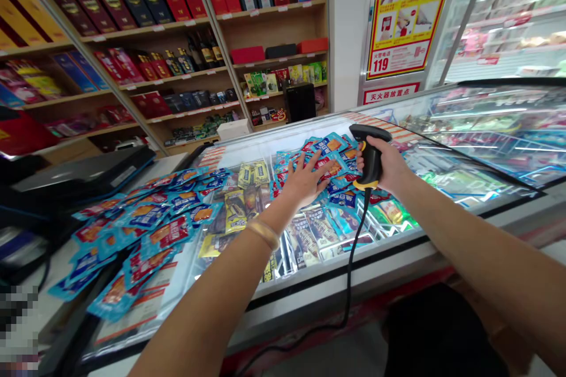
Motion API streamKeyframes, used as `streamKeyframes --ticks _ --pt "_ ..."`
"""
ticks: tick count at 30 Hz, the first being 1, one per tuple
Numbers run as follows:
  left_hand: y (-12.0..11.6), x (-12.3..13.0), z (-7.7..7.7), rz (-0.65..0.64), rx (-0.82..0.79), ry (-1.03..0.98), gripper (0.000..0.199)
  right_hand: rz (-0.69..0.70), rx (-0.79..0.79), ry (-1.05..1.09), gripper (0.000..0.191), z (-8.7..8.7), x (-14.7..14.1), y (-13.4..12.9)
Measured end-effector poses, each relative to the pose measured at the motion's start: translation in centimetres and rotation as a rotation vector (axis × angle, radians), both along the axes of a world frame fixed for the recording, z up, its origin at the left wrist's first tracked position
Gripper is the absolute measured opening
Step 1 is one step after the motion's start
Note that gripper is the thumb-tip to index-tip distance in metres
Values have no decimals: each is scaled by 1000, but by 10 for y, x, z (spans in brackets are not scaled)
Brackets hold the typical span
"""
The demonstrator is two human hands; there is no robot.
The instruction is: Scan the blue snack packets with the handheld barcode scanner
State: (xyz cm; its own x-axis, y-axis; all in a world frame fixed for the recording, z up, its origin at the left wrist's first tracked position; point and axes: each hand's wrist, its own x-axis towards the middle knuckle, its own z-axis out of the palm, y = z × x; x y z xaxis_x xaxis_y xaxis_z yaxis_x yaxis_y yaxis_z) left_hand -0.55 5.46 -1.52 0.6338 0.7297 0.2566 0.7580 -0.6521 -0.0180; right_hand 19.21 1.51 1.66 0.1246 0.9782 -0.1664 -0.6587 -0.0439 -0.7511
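Wooden shelves (pixel 274 6) of gift boxes and bottles back a glass-topped chest freezer (pixel 305 297), its flat lid doubling as a worktop for blue snack packets (pixel 152 215). On the central heap (pixel 331 144), the left hand (pixel 307 179) lies palm down, fingers spread wide and clasping nothing visible, likely steadying loose wrappers. At that heap's right edge, the right hand (pixel 389 162) wraps closely around the handle of a corded barcode scanner (pixel 372 162), presumably leaving its head free to aim. Slack cable (pixel 349 271) drops over the freezer's front, allowing reach. Another heap (pixel 128 232) sprawls across the left end, apart, perhaps to keep batches from mixing.
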Motion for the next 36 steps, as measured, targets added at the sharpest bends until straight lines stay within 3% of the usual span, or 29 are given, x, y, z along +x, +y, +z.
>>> streamKeyframes --ticks 6,11,15,20,23,26,31,36 --pt "-9 -13 8 -30 22 -80 63 -24 29 -25 16 3 1 -2" --pt "-24 -58 9 18 46 -183 64 -7 84 -93 20 14 -15 -8" --pt "-34 -109 6 138 56 -190 63 96 126 -64 17 21 -60 -11" --pt "-43 -173 11 382 70 -228 66 356 70 -3 17 14 -133 -14" --pt "-46 -206 14 499 -50 -174 66 503 8 32 17 2 -167 -12" --pt "-47 -229 12 519 -192 -109 72 588 -40 61 18 -13 -182 -10" --pt "-45 -240 4 466 -244 -152 74 656 -80 97 18 -30 -178 -11" --pt "-44 -230 1 495 -196 -195 36 626 -80 74 18 -29 -173 -14"
